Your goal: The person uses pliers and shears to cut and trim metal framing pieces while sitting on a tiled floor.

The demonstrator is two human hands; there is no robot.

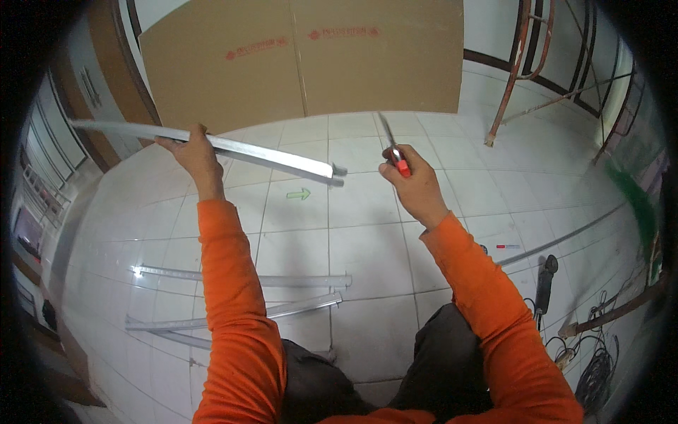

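Note:
My left hand (195,157) is closed round a long silver metal channel (275,157), held off the floor and slanting down to the right. Its notched near end shows two small tabs. My right hand (418,185), to the right of that end and apart from it, grips a slim pointed metal tool with a red handle (402,168). The tool's tip points up and away; its exact kind is unclear. Below my left forearm, more metal channels (304,280) lie on the tiled floor, partly hidden by my sleeve.
A large brown cardboard sheet (381,71) leans at the back. Rusty scaffold legs (510,78) stand at the back right. A dark power tool (545,283) and coiled black cable (597,378) lie at the right. A green arrow sticker (299,193) marks the white tiles.

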